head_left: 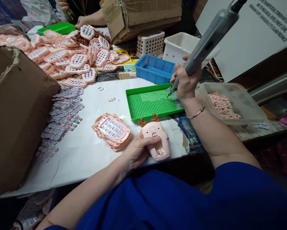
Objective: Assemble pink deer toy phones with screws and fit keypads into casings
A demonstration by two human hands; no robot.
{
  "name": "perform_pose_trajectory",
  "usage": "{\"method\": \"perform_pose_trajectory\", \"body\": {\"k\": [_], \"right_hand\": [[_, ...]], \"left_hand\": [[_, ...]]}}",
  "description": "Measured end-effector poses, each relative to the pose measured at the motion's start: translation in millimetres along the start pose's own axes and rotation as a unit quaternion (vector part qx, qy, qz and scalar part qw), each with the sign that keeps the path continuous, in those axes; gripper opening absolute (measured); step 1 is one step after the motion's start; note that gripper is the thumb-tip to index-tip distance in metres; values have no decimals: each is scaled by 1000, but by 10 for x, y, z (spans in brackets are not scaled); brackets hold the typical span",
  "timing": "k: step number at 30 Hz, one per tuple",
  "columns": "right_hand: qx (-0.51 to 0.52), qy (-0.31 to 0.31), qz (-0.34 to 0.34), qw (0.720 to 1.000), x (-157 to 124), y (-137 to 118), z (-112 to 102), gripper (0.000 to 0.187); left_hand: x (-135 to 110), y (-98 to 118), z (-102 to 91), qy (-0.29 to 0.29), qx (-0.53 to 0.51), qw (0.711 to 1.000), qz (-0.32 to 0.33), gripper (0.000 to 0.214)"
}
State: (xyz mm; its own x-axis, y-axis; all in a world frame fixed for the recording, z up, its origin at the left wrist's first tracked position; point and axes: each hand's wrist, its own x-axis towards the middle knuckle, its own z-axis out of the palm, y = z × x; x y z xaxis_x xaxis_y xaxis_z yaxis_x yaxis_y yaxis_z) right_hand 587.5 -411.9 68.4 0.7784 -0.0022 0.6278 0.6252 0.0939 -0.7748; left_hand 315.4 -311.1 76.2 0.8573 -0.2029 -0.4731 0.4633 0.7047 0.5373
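Note:
My left hand (136, 150) grips a pink deer-shaped toy phone back shell (156, 139) with brown antlers, lying on the white table near its front edge. My right hand (185, 83) is closed round a grey electric screwdriver (207, 41). Its tip touches a heap of small silver screws (173, 93) at the right end of a green perforated tray (150, 103). A small stack of pink front shells with keypads (112, 130) lies just left of my left hand.
A large cardboard box (16, 115) stands at the left. Keypad sheets (62, 116) lie beside it, and a big pile of pink shells (69, 57) behind. A blue tray (154, 68), white baskets (179, 44) and a clear tub of pink parts (229, 102) sit right. Another person's hand (82, 20) works at the back.

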Motion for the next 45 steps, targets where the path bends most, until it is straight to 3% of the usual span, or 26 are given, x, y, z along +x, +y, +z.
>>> {"method": "perform_pose_trajectory", "body": {"k": [7, 14, 18, 21, 25, 30, 33, 37, 45], "right_hand": [[0, -19, 5, 1000, -102, 30, -3, 51], [25, -35, 85, 995, -65, 26, 8, 65], [11, 6, 57, 998, -70, -65, 51, 64], [14, 45, 6, 999, -66, -275, 98, 62], [65, 2, 10, 998, -189, -859, 113, 48], [140, -48, 27, 989, -653, -1708, 25, 33], [140, -76, 60, 985, -945, -2014, -69, 33], [128, -76, 76, 986, -1182, -2108, -176, 38], [89, -89, 91, 988, -1267, -1936, -214, 45]], "left_hand": [[-13, -4, 11, 2, 6, 1000, -11, 46], [-8, -7, -4, -13, -11, 1000, -8, 46], [-18, -14, 4, -4, -22, 1000, -1, 45], [-24, -18, 9, 6, -30, 1000, -2, 47], [-24, -15, 1, 3, -9, 1000, 4, 49], [-9, -25, -34, 1, 13, 999, 29, 46], [0, -35, -45, 4, 17, 999, 42, 47], [1, -39, -42, 4, 31, 999, 37, 47], [8, -53, -61, -7, 46, 998, 46, 49]]}}
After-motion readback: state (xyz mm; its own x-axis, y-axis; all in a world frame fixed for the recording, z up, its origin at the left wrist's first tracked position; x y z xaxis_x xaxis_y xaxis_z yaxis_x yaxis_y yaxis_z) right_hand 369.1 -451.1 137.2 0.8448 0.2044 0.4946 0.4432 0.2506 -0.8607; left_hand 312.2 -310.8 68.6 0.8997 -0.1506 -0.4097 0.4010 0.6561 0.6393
